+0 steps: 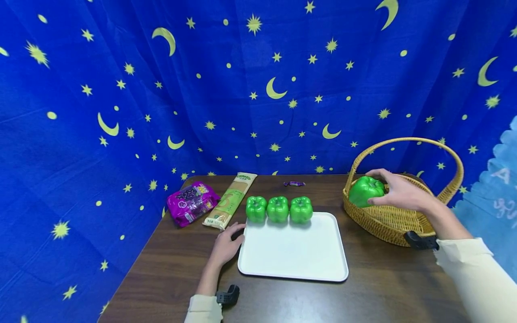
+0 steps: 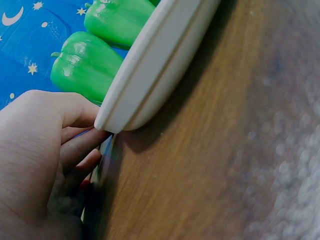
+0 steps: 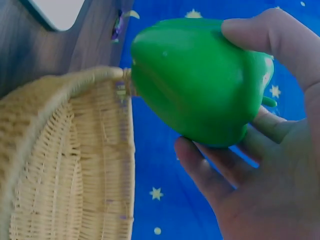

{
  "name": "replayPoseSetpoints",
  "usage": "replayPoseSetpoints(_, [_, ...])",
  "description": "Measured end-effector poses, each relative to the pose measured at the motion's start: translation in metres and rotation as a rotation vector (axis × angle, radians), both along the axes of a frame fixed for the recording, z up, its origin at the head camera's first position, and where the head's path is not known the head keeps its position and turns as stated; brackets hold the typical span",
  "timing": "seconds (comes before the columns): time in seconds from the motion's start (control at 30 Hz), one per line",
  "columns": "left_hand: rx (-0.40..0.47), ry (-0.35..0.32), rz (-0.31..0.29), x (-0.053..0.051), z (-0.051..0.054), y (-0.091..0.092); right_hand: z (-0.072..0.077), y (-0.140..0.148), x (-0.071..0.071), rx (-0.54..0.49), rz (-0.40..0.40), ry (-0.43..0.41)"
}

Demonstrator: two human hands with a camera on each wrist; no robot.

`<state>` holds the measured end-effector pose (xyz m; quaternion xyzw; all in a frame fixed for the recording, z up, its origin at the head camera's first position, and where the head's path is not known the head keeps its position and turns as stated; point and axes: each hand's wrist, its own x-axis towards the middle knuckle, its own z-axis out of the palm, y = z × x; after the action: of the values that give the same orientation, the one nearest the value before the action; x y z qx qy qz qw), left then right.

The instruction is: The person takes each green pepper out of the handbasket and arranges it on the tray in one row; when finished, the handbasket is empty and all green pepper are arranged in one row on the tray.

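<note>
In the head view, my right hand (image 1: 404, 193) grips a green bell pepper (image 1: 366, 191) at the left side of a wicker basket (image 1: 379, 229) with a tall handle. The right wrist view shows the thumb on one side of the pepper and the fingertips on the other. A white tray (image 1: 295, 251) lies flat on the table. My left hand (image 1: 226, 246) touches its left edge with relaxed fingers; the exact contact is partly hidden by the rim. Along the tray's far edge stand three more green bell peppers (image 1: 278, 209) in a row.
Left of the tray lie a purple packet (image 1: 191, 202) and a long clear-and-green noodle packet (image 1: 232, 200). A small purple-wrapped candy (image 1: 294, 184) is near the back of the brown table (image 1: 177, 269). Behind hangs a blue curtain (image 1: 242, 112) with moons and stars.
</note>
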<state>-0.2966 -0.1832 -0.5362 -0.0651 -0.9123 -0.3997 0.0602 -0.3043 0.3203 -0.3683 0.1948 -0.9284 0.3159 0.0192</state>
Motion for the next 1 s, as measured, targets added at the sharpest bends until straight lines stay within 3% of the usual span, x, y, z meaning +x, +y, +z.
replayPoseSetpoints(0.47, [0.013,0.043,-0.022,0.000,-0.004,-0.003,-0.020,-0.052,-0.012,0.041,0.089,-0.019])
replayPoseSetpoints(0.8, [0.015,0.018,-0.011,0.001,-0.003,-0.002,-0.038,-0.077,-0.021,0.092,0.139,-0.061])
replayPoseSetpoints(1.0, [0.013,0.010,-0.013,0.002,0.000,-0.001,-0.046,-0.082,-0.025,0.130,0.148,-0.037])
